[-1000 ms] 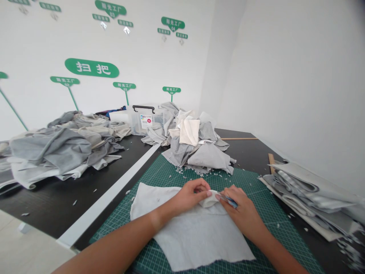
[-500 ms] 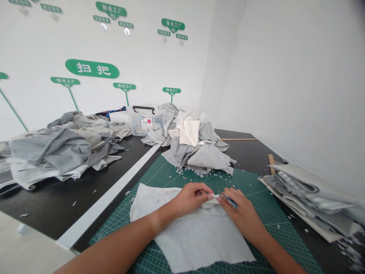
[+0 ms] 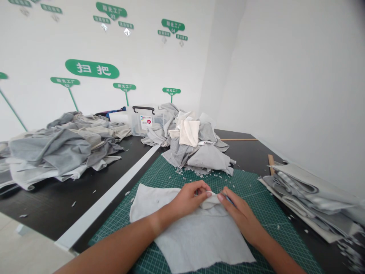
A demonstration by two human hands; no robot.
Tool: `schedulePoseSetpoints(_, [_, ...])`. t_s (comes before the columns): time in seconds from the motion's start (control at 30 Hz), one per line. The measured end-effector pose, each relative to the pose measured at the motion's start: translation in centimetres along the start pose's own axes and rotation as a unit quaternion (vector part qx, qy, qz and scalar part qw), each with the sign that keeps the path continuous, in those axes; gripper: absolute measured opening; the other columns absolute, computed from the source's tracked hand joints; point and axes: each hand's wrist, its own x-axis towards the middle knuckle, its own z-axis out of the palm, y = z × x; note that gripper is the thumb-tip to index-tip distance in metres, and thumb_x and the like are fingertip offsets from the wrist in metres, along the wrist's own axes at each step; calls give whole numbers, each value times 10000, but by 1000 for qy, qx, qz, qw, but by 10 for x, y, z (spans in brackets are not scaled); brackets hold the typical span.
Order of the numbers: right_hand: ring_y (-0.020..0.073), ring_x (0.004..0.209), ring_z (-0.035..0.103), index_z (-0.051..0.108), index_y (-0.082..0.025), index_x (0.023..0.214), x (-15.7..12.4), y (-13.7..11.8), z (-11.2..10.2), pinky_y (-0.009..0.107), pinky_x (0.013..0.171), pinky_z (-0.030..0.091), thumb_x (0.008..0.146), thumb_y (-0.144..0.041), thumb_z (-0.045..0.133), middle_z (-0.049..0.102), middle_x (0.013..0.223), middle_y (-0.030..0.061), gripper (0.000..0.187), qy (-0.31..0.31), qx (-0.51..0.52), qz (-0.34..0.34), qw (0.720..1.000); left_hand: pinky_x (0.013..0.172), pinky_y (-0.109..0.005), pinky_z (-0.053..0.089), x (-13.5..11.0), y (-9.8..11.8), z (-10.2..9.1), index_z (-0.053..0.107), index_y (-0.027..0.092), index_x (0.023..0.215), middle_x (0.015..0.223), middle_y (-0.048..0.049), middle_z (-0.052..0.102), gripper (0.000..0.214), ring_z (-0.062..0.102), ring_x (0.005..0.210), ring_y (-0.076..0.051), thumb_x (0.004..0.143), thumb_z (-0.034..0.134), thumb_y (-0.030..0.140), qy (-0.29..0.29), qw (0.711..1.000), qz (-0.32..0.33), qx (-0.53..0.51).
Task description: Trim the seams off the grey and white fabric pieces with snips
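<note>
Cloth (image 3: 202,238) lies over the cutting mat (image 3: 273,205), the left hand (image 3: 192,198) pinching a fold, seemingly to steady it, while the right hand (image 3: 239,211) grips a blue tool (image 3: 229,200).

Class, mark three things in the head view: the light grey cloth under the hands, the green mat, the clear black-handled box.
Light grey cloth (image 3: 199,238), head view: lower flat part.
Green mat (image 3: 270,203), head view: bare surface at right.
Clear black-handled box (image 3: 146,122), head view: middle of its front.

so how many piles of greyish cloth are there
3: a loose grey cloth heap at left, a grey and cream cloth heap at the far edge of the green cutting mat, and a folded grey cloth stack at right. More may be hidden behind.
</note>
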Motion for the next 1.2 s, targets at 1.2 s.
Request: schedulePoseSetpoints(1.2, [152,663,544,424,-255,883,-4,0,8,253,637,337,1067,-518,369,498,730,-67,326,-16,-73,1,997,632,-232,351,-2,-1,0,690,181,986,713,16,558,261,474,657,-114,959,579,416,8,1000,-3,17])
